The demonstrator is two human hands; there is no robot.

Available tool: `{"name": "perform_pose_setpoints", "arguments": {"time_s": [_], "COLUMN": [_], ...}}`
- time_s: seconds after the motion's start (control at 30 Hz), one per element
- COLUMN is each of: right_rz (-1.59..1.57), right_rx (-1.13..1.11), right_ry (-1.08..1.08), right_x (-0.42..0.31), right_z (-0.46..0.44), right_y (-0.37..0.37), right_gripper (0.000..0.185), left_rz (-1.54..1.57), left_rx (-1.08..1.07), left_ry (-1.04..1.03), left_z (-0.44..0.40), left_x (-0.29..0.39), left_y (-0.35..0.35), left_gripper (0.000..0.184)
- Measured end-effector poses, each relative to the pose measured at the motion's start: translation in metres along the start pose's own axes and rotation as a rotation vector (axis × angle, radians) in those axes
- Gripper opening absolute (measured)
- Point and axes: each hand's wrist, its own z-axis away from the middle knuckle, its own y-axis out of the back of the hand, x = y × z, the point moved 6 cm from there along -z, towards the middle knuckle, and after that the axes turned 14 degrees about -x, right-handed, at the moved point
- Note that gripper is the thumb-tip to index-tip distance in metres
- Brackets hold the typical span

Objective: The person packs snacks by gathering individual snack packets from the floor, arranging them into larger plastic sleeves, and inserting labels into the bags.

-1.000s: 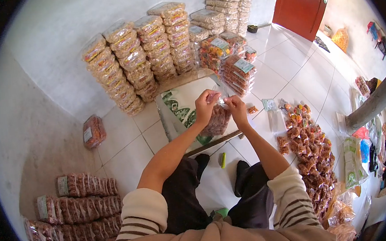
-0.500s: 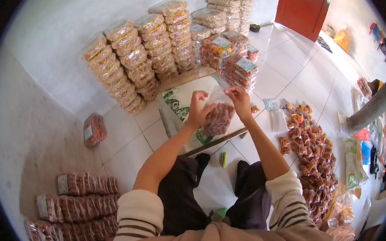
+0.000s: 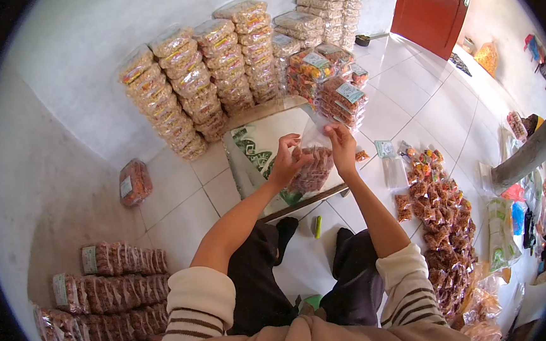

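Observation:
A clear plastic bag point(image 3: 312, 172) filled with reddish-brown packets stands on a low table point(image 3: 264, 128) partly covered by a white and green sheet. At the bag's upper right edge, my right hand point(image 3: 341, 146) pinches the plastic between thumb and fingers. My left hand point(image 3: 287, 163) is at the bag's left side, its fingers apart and curved, with the fingertips at or just inside the open top. The bag's mouth is loose and points away from me.
Tall stacks of packed bags point(image 3: 184, 81) line the wall behind the table. Brown small packets point(image 3: 441, 222) lie heaped on the floor at right. Long filled bags point(image 3: 123, 285) lie at lower left. A green object point(image 3: 317, 227) lies between my feet. A red door point(image 3: 429, 10) stands beyond.
My hands were close together at the bag's gathered top; they have moved apart, and the top is now spread. My left hand has let go of the plastic and opened.

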Motion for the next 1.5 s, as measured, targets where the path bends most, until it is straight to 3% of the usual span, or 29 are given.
{"name": "perform_pose_setpoints", "arguments": {"time_s": [0.1, 0.17, 0.3, 0.37, 0.47, 0.63, 0.8, 0.9, 0.97, 1.07, 1.2, 1.27, 1.5], "right_rz": [0.013, -0.038, -0.076, -0.151, 0.193, 0.165, 0.239, 0.374, 0.406, 0.503, 0.595, 0.572, 0.487], "right_rx": [-0.076, -0.09, -0.153, -0.162, -0.357, -0.329, -0.236, -0.213, -0.165, -0.126, -0.178, -0.175, -0.168], "right_ry": [-0.068, -0.009, 0.069, 0.014, -0.275, -0.287, -0.057, -0.052, -0.029, 0.091, 0.174, 0.155, 0.113], "right_x": [-0.001, -0.012, 0.01, 0.024, 0.05, 0.059, 0.041, 0.031, 0.025, 0.011, 0.001, 0.008, 0.003], "right_z": [0.0, 0.002, 0.01, 0.019, 0.033, 0.039, 0.039, 0.038, 0.04, 0.041, 0.039, 0.036, 0.03], "right_y": [0.0, 0.001, 0.017, 0.031, 0.038, 0.041, 0.029, 0.019, 0.015, 0.011, 0.008, 0.013, 0.008], "right_gripper": [0.021, 0.026, 0.045, 0.047, 0.05, 0.046, 0.032, 0.031, 0.031, 0.028, 0.028, 0.029, 0.027], "left_rz": [-0.173, 0.04, 0.168, 0.117, 0.095, 0.104, 0.086, 0.067, -0.508, -0.678, -0.328, -0.17, -0.323], "left_rx": [0.066, -0.132, -0.077, -0.097, -0.077, -0.138, -0.141, -0.124, 0.083, 0.049, -0.018, 0.068, -0.018], "left_ry": [-0.117, 0.198, 0.167, 0.161, 0.088, 0.088, 0.08, 0.101, -0.152, 0.026, 0.085, 0.054, 0.006], "left_z": [0.005, 0.007, 0.004, 0.003, 0.006, 0.01, 0.011, 0.011, 0.009, 0.006, 0.002, 0.004, -0.008], "left_x": [-0.001, -0.016, 0.002, -0.002, -0.013, -0.018, -0.016, -0.013, 0.023, 0.027, 0.019, 0.009, 0.024], "left_y": [0.002, -0.006, -0.003, -0.005, -0.008, -0.009, -0.012, -0.013, -0.002, -0.002, -0.003, -0.002, -0.006], "left_gripper": [0.053, 0.051, 0.05, 0.054, 0.054, 0.052, 0.053, 0.054, 0.046, 0.04, 0.036, 0.034, 0.031]}}
